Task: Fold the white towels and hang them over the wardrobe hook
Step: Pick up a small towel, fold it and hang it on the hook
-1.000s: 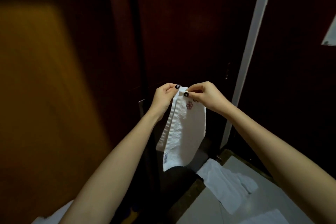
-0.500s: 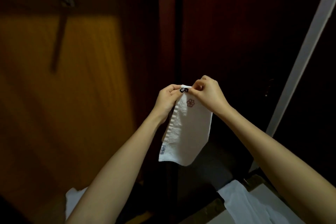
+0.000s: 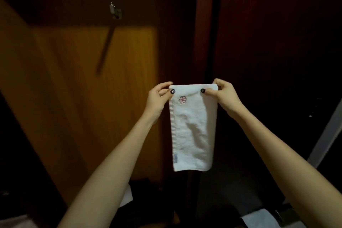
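A folded white towel [image 3: 192, 131] with a small pink flower near its top hangs flat in front of me, its folded edge uppermost. My left hand [image 3: 157, 100] pinches the top left corner between thumb and fingers. My right hand [image 3: 224, 96] pinches the top right corner the same way. A small metal wardrobe hook [image 3: 115, 10] sticks out of the wooden panel up and to the left of the towel, well apart from it, with nothing hanging on it.
The lit orange-brown wardrobe panel [image 3: 83, 89] fills the left side; dark red doors [image 3: 268, 42] stand on the right. More white cloth [image 3: 259, 221] lies at the bottom right, another pale piece [image 3: 126, 195] low in the middle. A pale frame strip [image 3: 325, 139] runs at the right edge.
My hands have moved apart along the towel's top edge, so the bunched towel now hangs spread flat. My view has swung left and up, bringing the hook further into view.
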Available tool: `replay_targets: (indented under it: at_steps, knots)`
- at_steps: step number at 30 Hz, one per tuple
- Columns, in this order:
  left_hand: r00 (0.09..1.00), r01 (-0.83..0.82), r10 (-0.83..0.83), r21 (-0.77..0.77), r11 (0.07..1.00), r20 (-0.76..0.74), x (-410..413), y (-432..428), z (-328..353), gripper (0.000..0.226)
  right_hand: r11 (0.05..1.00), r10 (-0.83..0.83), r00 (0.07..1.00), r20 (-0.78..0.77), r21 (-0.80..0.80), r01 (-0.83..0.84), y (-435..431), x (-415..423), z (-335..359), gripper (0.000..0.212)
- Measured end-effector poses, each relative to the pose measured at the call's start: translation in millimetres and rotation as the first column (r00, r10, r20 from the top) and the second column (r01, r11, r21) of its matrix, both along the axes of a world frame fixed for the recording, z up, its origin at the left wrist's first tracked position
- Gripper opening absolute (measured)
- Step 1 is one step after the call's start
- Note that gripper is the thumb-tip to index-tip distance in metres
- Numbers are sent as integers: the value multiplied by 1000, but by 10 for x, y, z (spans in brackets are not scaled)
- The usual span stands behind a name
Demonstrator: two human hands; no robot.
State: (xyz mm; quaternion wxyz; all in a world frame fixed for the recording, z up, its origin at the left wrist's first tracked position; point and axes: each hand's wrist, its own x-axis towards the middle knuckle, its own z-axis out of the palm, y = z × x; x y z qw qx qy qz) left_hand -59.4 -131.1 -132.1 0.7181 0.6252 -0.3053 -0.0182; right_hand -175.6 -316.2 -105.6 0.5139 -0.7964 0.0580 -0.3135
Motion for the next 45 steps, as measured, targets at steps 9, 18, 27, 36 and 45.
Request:
replay_targets:
  at_steps: [9,18,27,36,45]
  knots:
    - [986,125,-139,-139,982,-96,154,430,255,12,831,483,871,-88,359,-425,265,253,216,21]
    - [989,83,-102,-168,982,-108,281,596,287,12,708,604,795,63,417,-571,454,418,135,15]
    - [974,87,-131,231,969,184,433,747,405,12,751,566,821,73,365,-550,326,440,124,22]
    - [950,301,-297,34,953,-102,457,554,204,25,729,637,770,-29,347,-590,360,320,16,5]
    - [936,318,-347,279,906,61,378,363,214,48,908,414,908,-68,105,-407,553,509,-127,8]
